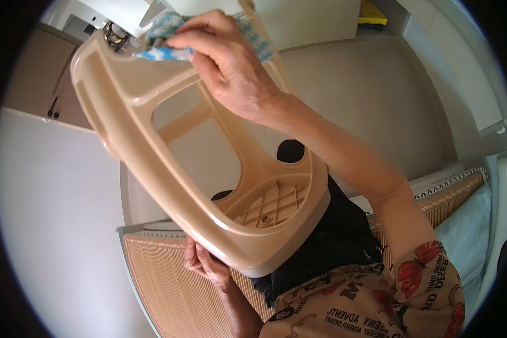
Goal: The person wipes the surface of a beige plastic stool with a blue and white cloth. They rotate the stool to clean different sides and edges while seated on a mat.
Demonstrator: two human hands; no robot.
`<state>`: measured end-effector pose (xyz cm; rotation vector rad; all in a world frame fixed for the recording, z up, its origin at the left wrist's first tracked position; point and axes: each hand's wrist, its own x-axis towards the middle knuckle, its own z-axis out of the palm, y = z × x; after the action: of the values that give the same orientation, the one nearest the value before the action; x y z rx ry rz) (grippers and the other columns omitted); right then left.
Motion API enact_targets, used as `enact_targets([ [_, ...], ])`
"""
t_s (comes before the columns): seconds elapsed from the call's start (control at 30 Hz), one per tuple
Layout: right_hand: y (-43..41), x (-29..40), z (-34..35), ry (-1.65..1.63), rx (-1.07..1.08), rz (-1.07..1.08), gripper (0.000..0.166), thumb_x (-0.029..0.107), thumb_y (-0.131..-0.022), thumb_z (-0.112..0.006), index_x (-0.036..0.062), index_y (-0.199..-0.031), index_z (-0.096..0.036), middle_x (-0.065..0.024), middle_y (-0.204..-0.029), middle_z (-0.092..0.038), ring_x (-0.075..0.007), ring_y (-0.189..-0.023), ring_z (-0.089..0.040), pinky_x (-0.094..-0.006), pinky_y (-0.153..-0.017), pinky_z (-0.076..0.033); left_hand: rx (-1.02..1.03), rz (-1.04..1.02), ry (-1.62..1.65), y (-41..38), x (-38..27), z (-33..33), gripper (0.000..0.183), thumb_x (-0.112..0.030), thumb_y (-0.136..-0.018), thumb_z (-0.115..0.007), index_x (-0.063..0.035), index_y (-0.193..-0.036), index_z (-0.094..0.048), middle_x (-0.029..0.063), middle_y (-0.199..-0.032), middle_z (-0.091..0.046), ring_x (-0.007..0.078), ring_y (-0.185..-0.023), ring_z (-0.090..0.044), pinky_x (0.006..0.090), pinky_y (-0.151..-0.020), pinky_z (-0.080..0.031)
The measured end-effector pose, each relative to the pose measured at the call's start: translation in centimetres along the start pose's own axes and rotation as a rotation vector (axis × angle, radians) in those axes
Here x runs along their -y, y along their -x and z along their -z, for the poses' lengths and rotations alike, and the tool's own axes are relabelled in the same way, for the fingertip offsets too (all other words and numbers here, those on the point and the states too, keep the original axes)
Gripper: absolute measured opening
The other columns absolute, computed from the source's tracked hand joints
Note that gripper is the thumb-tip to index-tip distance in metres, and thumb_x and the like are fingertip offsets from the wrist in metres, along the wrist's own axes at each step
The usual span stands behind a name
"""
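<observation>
A large beige moulded-plastic frame (175, 169) with rounded openings hangs tilted before me, above my lap. Its near end has a ribbed panel (274, 200). My left hand (207, 262) holds the frame's lower left edge, its fingers partly hidden underneath. At the upper end, my right hand (232, 63) grips a blue, grey and white patterned cloth (164, 31) against the frame's rim. Part of that cloth is hidden behind the hand. Dark shapes (290, 151) show through the openings; I cannot tell what they are.
Beneath me is a bed with a woven mat (160, 270), and a pale pillow or bedding (467, 232) lies at right. A white panel (59, 203) stands at left, near a brown cabinet (34, 63). A yellow object (372, 14) sits beyond the tiled floor (363, 101).
</observation>
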<state>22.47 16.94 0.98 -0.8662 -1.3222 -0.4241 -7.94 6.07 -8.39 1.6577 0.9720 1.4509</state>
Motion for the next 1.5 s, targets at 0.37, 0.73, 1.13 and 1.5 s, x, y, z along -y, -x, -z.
enact_targets([
  [0.37,3.0,9.6,-1.7,-0.002,0.404,-0.073,0.035,-0.005,-0.079,-0.061,0.0066,-0.111,-0.058,-0.0103,-0.107,-0.048,-0.0235,-0.096,-0.054,-0.0352,-0.083,-0.052,0.009,0.054,-0.06,-1.0,-1.1,-1.1,0.034,-0.021,-0.095,-0.051,0.006,-0.113,-0.061,0.0112,-0.093,-0.069,0.0141,-0.083,-0.062,0.0267,-0.075,-0.048],
  [0.73,9.5,17.1,7.3,0.011,0.734,-0.185,0.037,0.011,-0.075,-0.064,0.0008,-0.111,-0.06,-0.0102,-0.104,-0.051,-0.0239,-0.092,-0.053,-0.0346,-0.079,-0.046,0.007,0.069,0.026,-2.5,-0.6,-2.3,0.031,-0.014,-0.094,-0.054,0.0062,-0.116,-0.06,0.0129,-0.099,-0.068,0.015,-0.089,-0.062,0.0281,-0.081,-0.048],
  [1.13,14.1,15.9,16.2,-0.307,0.318,-1.422,0.019,0.006,-0.093,-0.05,0.0038,-0.111,-0.056,-0.0086,-0.101,-0.053,-0.0174,-0.094,-0.055,-0.0301,-0.082,-0.047,-0.008,0.083,-0.053,-3.0,-0.8,-3.0,0.032,-0.018,-0.097,-0.049,0.0052,-0.115,-0.06,0.01,-0.099,-0.067,0.0133,-0.089,-0.06,0.0269,-0.081,-0.048],
  [1.5,13.5,18.1,6.4,-0.13,0.627,-0.355,0.035,0.005,-0.075,-0.07,0.0159,-0.108,-0.064,-0.0073,-0.122,-0.046,-0.0227,-0.094,-0.048,-0.0351,-0.083,-0.04,0.034,0.089,-0.073,-3.9,-0.4,-2.9,0.032,-0.017,-0.098,-0.046,0.0072,-0.116,-0.058,0.0092,-0.097,-0.066,0.0117,-0.086,-0.06,0.0249,-0.076,-0.049],
])
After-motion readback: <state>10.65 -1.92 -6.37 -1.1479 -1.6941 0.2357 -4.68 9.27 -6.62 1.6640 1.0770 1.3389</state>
